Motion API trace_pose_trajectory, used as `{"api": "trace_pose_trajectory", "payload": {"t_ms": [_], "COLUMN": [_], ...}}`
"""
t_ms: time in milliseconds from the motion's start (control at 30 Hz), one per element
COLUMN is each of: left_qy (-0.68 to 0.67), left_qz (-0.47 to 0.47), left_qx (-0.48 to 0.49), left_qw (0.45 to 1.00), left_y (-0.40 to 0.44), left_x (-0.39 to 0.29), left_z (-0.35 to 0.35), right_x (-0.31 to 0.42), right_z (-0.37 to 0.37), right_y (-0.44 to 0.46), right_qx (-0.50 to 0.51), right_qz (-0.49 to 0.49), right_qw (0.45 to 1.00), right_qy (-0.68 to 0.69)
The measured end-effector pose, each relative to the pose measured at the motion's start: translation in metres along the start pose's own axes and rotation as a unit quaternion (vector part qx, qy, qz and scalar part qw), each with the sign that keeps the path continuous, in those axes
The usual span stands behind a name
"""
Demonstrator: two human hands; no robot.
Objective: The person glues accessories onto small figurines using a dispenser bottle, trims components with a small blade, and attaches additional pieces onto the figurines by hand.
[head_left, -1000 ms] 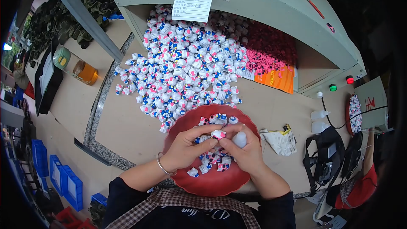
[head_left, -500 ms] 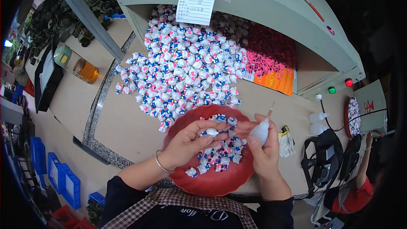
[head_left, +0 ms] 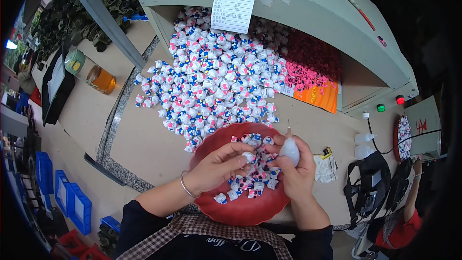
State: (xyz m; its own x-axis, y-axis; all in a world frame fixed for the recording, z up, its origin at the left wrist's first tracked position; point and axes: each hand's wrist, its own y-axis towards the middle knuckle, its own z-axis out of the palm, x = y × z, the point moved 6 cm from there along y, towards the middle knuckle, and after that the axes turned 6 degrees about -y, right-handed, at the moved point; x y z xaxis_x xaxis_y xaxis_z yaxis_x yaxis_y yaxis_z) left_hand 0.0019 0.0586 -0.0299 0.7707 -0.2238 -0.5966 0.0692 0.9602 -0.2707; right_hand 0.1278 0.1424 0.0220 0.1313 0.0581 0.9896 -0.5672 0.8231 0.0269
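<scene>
Dark sleeves [head_left: 136, 222], brown checked trim [head_left: 211, 225], white cursive lettering [head_left: 251, 246], slim silver bangle [head_left: 184, 186]

My left forearm [head_left: 163, 195] was angled forward and inward, in line with my left wrist [head_left: 191, 183]. My left hand [head_left: 211, 169] was turned palm inward, its thumb opposed to its bent fingers in a pinch. My right forearm [head_left: 310, 212] was set more steeply, pointing nearly straight ahead. My right hand [head_left: 299, 178] was curled in a grip, fingertips directed toward the left. Its rearmost fingers appeared bent, though they were partly hidden. Both hands stood near each other, apart.
</scene>
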Motion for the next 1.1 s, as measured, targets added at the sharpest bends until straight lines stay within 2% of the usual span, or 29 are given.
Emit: {"api": "trace_pose_trajectory", "payload": {"t_ms": [33, 67, 167, 200, 333, 433, 533, 633, 733, 1100], "left_qy": [-0.096, -0.133, -0.131, -0.119, -0.064, -0.062, -0.072, -0.075, -0.078, -0.080], "left_qz": [-0.005, 0.008, -0.011, -0.004, 0.014, 0.031, 0.044, 0.049, 0.048, 0.046], "left_qx": [0.010, 0.050, -0.021, -0.019, -0.010, -0.020, -0.042, -0.050, -0.055, -0.060], "left_qw": [0.995, 0.990, 0.991, 0.993, 0.998, 0.997, 0.996, 0.995, 0.994, 0.994], "left_y": [0.001, 0.002, 0.002, 0.001, 0.001, 0.002, 0.001, 0.001, 0.001, 0.001], "left_x": [0.001, 0.000, -0.004, -0.006, -0.008, -0.006, -0.008, -0.011, -0.011, -0.011], "left_z": [-0.001, 0.000, 0.002, 0.004, 0.005, -0.002, -0.002, -0.002, -0.004, -0.005], "right_x": [0.005, 0.009, 0.019, 0.023, -0.002, -0.004, 0.004, -0.001, -0.011, -0.008], "right_z": [-0.009, -0.017, -0.031, -0.027, -0.012, -0.008, -0.008, -0.012, -0.016, -0.013], "right_y": [-0.001, -0.003, -0.016, -0.018, -0.019, -0.014, -0.014, -0.017, -0.019, -0.018], "right_qx": [0.008, 0.016, 0.055, 0.032, 0.061, 0.032, -0.013, -0.017, 0.014, 0.028], "right_qz": [-0.002, -0.004, -0.011, 0.000, 0.042, -0.021, -0.124, -0.200, -0.232, -0.241], "right_qw": [1.000, 0.999, 0.998, 0.999, 0.997, 0.999, 0.990, 0.973, 0.936, 0.916], "right_qy": [-0.019, -0.038, 0.040, 0.037, -0.002, -0.005, -0.067, -0.113, -0.265, -0.320]}}
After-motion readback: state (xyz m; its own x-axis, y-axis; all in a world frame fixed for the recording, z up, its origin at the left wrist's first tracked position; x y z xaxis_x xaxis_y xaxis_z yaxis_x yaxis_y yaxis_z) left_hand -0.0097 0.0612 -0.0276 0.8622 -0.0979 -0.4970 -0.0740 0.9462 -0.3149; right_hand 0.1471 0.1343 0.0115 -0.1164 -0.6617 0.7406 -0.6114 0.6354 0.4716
